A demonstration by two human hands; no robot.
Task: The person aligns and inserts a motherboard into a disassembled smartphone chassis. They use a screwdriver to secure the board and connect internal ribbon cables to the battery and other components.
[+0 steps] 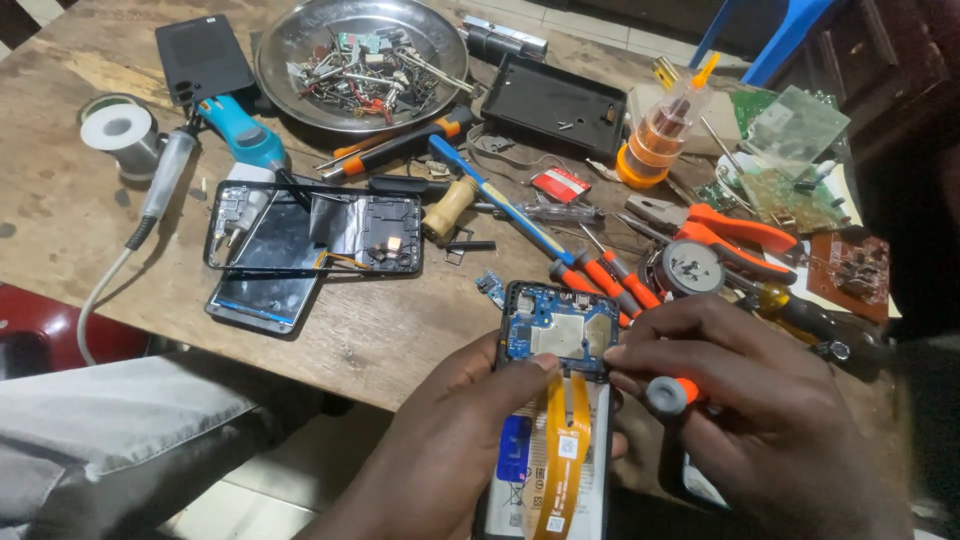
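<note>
Holding an opened smartphone (pixel 556 400) over the near edge of the worktop (pixel 60 200), the left hand (pixel 470 440) is closed round its left side, thumb pressed just below the exposed blue circuit board (pixel 560 335). An orange-and-grey precision screwdriver (pixel 672 393) is gripped in the closed right hand (pixel 760 400), whose fingertips touch the board's right edge. An orange flex cable (pixel 566 440) is seen running down over the battery. Board-level disassembly appears to be in hand; steady, fine tip placement is judged necessary next. Farther off lie a detached phone frame (pixel 315 235) on a screen, orange pliers (pixel 735 228), a soldering iron (pixel 165 170), and, beyond, a steel dish of small parts (pixel 280 45).
</note>
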